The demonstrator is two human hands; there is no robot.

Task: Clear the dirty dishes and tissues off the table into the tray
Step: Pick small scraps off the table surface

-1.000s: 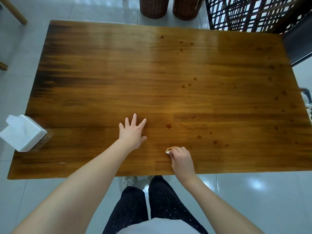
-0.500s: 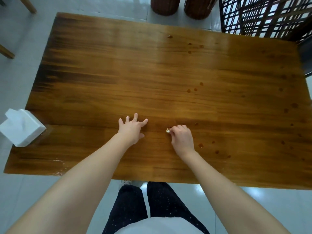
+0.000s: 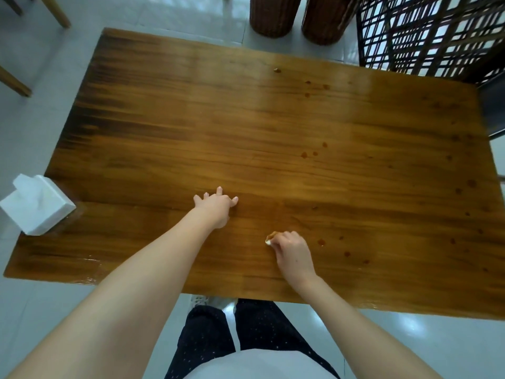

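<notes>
The wooden table carries brown drops across its right half and no dishes or tray in view. My left hand rests flat on the table near the middle, fingers spread. My right hand grips a small stained wad of tissue and presses it against the wood near the front edge; only the wad's tip shows past my fingers. Several brown drops lie just right of that hand.
A white tissue pack sits at the table's left edge. Two wicker baskets stand on the floor behind the table, beside a dark lattice screen. Wooden chair legs are at far left. My legs are below the front edge.
My right hand slid forward with the tissue over a brown drop, then back toward the front edge; that drop is gone. The left hand stayed planted on the table.
</notes>
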